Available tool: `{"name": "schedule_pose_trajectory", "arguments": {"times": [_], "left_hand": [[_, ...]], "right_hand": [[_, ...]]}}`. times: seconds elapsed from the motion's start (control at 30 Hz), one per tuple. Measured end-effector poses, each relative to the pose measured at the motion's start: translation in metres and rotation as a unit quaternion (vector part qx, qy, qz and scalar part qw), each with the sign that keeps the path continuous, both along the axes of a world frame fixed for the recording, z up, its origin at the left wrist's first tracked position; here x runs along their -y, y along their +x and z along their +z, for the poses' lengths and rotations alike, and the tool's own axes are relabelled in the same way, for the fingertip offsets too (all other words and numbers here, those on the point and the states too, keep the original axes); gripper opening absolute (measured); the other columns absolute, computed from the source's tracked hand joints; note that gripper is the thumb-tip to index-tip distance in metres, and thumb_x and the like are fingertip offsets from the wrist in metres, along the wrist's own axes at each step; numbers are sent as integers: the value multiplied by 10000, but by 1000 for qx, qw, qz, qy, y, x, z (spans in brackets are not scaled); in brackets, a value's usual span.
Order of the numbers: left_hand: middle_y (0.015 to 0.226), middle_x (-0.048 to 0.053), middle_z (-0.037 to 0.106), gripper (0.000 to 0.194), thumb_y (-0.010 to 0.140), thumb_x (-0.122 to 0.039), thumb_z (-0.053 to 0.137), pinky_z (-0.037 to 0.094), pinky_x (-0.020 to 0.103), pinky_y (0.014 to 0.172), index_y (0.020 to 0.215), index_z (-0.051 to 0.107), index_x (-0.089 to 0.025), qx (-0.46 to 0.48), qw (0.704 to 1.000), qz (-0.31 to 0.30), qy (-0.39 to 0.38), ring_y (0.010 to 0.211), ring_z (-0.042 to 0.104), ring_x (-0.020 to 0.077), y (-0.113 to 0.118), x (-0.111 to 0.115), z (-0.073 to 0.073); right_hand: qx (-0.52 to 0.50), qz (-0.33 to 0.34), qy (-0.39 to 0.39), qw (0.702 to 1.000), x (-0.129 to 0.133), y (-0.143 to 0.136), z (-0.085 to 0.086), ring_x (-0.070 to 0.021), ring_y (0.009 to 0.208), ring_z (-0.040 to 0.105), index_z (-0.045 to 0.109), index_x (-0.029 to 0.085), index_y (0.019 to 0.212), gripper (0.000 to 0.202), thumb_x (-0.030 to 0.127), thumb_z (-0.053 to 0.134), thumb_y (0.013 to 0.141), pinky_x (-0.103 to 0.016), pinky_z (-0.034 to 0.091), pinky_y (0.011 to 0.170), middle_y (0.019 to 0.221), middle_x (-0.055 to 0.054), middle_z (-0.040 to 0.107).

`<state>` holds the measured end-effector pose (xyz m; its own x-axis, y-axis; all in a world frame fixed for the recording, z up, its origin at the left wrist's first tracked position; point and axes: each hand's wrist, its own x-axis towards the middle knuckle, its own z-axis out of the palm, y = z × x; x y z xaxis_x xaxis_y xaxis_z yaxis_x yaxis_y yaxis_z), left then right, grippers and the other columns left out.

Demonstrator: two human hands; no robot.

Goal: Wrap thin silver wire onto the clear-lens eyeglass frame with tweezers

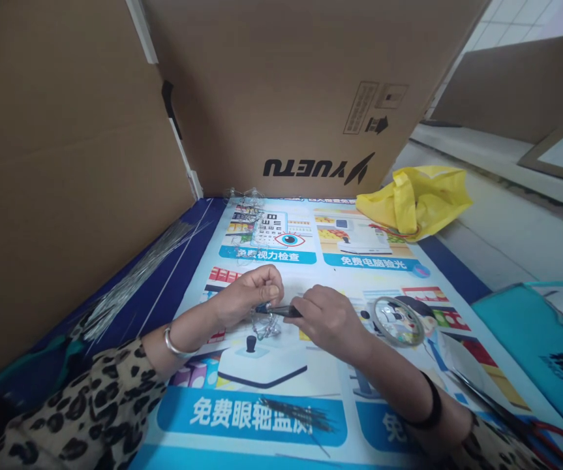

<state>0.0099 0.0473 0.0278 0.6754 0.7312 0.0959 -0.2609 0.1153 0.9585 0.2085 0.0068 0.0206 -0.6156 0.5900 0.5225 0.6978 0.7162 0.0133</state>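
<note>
My right hand [327, 320] is closed around a pair of dark pliers [285, 311], with most of the handles hidden in the palm. The pliers' narrow tip points left, at a small beaded wire piece [265, 326] of clear beads and thin wire. Thumb and fingers of my left hand [256, 294] pinch the top of that piece just above the tip. Whether the jaws close on the wire is too small to tell. Below the hands lies a bundle of short dark wires [301, 412] on the printed sheet [301, 281].
Long silvery wires [134, 274] lie at the left beside a cardboard wall [281, 98]. More beaded wire pieces [246, 202] sit at the back. To the right are a round clear dish [398, 321], a yellow bag [415, 202], red-handled scissors [520, 418] and a teal bag [540, 352].
</note>
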Motion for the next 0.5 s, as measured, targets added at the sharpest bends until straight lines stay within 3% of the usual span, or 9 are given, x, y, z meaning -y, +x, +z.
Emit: {"name": "schedule_pose_trajectory", "arguments": {"times": [0.23, 0.4, 0.5], "left_hand": [[596, -15, 496, 248, 770, -356, 633, 359, 257, 634, 724, 490, -158, 56, 998, 7, -20, 624, 469, 120, -1, -3, -3], [564, -29, 480, 249, 755, -335, 653, 379, 289, 729, 688, 486, -163, 98, 994, 40, -35, 598, 457, 105, -1, -8, -2], [555, -35, 461, 270, 726, -339, 679, 388, 317, 769, 669, 476, -170, 117, 990, 53, -51, 591, 456, 107, -2, -9, 0]], "right_hand": [[-109, 23, -150, 982, 1, 1, -11, -150, 738, 563, 581, 171, 875, 287, 435, 469, 866, -259, 435, 653, 770, -50, 615], [-138, 35, -182, 973, 0, 1, -11, -160, 762, 549, 571, 174, 871, 224, 381, 484, 868, -277, 443, 670, 798, -60, 606], [-219, 32, -196, 955, -1, 1, -10, -158, 776, 556, 575, 185, 855, 207, 358, 465, 876, -277, 454, 691, 813, -61, 604]]}}
